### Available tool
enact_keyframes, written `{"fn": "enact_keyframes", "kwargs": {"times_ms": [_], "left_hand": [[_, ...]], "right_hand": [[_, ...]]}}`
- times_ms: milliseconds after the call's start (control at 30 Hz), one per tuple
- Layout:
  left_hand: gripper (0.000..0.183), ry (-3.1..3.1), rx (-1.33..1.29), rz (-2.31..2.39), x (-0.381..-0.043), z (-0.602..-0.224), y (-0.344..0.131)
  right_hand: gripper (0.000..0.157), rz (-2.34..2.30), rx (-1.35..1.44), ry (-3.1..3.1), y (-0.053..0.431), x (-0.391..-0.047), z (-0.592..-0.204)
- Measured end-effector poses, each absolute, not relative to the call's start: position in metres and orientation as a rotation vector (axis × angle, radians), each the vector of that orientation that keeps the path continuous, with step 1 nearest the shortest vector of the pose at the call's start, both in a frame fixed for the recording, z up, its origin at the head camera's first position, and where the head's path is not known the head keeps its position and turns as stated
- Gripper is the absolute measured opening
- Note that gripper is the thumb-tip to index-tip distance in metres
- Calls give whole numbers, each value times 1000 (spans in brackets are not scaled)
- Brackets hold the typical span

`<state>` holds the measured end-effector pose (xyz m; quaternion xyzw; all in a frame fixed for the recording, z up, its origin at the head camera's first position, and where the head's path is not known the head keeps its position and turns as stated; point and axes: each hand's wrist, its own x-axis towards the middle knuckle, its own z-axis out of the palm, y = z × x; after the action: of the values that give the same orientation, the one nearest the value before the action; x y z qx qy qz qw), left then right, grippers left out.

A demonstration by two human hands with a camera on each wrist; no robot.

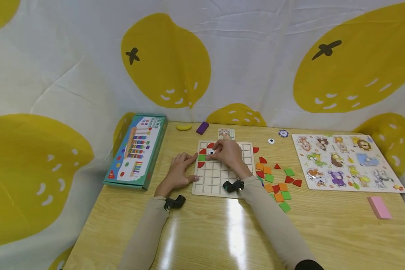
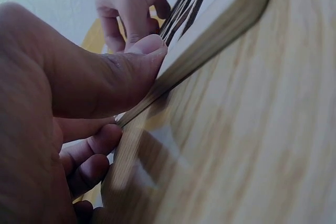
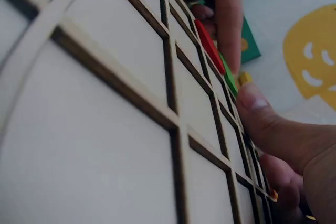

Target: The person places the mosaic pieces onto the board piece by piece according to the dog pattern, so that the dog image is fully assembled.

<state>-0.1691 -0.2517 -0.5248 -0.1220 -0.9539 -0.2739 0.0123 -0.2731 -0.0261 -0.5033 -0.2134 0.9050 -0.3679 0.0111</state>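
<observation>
A pale wooden grid board point(image 1: 207, 187) lies on the table. Along its left edge rests my left hand point(image 1: 179, 173), thumb and fingers spread apart. In the left wrist view, the thumb point(image 2: 121, 80) touches the board's rim. Over the upper left cells, my right hand point(image 1: 228, 153) pinches a round white eye piece point(image 1: 210, 152) with a black dot; its fingers partly cover it. Beside it in the grid sit a green square point(image 1: 202, 158) and several red quarter-circle pieces point(image 1: 201, 164). In the right wrist view, the right thumb point(image 3: 262, 111) is close to the green piece point(image 3: 229, 74).
Loose red, orange and green pieces point(image 1: 278, 197) lie right of the board. A small pattern card point(image 1: 229, 132) is behind it. A boxed ring game point(image 1: 138, 150) stands left; an animal puzzle board point(image 1: 349, 161) and a pink block point(image 1: 379, 207) lie right.
</observation>
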Motion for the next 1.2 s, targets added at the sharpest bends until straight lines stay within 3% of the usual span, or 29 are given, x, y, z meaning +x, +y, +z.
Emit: {"fn": "enact_keyframes", "kwargs": {"times_ms": [267, 533, 767, 967, 1200], "left_hand": [[90, -2985, -380, -825, -171, -522, -249], [90, -2981, -392, -824, -175, -523, -247], [90, -2965, -415, -840, -177, -522, -242], [90, -2986, -407, -831, -175, -524, -242], [92, -2970, -368, -838, -169, -526, -251]], "right_hand": [[22, -1262, -798, 2746, -18, -272, -502], [15, -1117, -840, 2870, -19, -270, -499], [18, -1242, -769, 2849, 9, -276, -496], [26, -1350, -520, 2940, 80, -290, -489], [44, -1133, -174, 3062, 148, -305, -499]]}}
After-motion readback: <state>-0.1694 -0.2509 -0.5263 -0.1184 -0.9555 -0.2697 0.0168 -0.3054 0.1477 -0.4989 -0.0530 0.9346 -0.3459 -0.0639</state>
